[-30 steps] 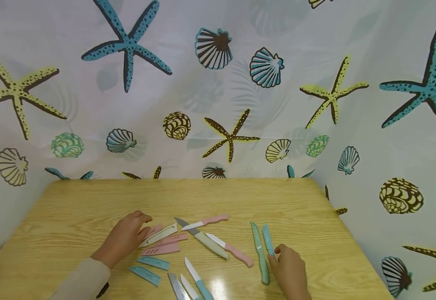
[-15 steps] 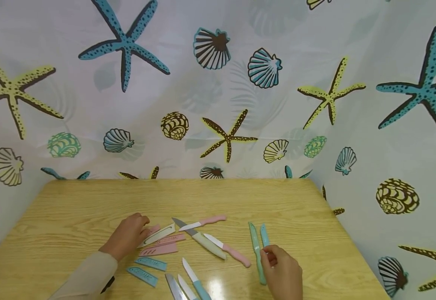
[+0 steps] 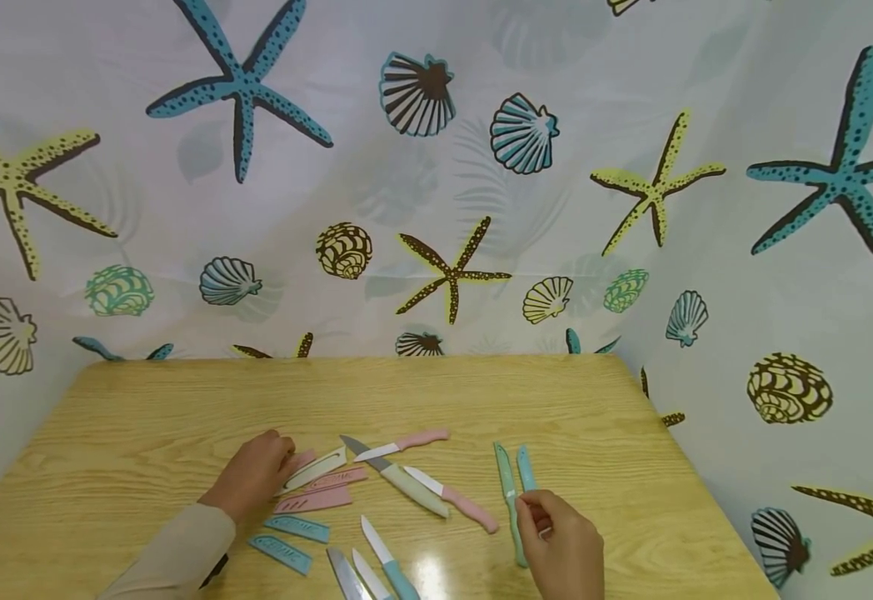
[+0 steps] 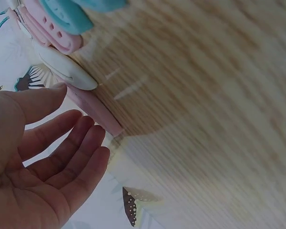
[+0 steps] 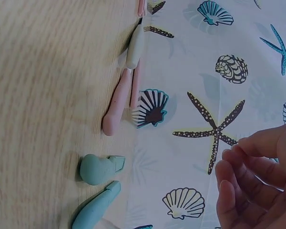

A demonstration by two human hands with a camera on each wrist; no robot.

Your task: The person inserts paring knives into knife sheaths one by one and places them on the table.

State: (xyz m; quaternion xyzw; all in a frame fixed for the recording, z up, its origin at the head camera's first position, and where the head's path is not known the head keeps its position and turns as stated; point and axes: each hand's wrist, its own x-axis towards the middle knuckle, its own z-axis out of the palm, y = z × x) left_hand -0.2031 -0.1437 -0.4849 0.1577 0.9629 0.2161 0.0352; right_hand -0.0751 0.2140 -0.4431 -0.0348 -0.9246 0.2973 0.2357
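My left hand [image 3: 251,477] hovers with relaxed fingers beside a pink sheath [image 3: 303,458] and a cream sheath [image 3: 315,472]. In the left wrist view nothing lies between the thumb and fingers of that hand [image 4: 57,162], close to the pink sheath [image 4: 100,114]. My right hand [image 3: 566,542] is raised over a blue sheathed knife [image 3: 527,469], next to a green sheathed knife [image 3: 509,492]. The right wrist view shows this hand [image 5: 257,181] loosely bent, thumb near the index fingertip, holding nothing, apart from the green handle [image 5: 95,169] and blue handle [image 5: 96,206].
A cream-handled knife [image 3: 417,492] lies crossed with a pink-handled knife [image 3: 423,438]; another pink-handled knife [image 3: 470,508] is beside it. Nearer are blue-handled knives [image 3: 399,577], a grey-white blade [image 3: 345,575] and blue sheaths [image 3: 281,553]. A patterned cloth [image 3: 406,183] stands behind the wooden table [image 3: 182,400].
My right hand has lifted off the blue knife and moved slightly left, its fingers more bent. The left hand has barely moved. The head view has shifted a little to the right.
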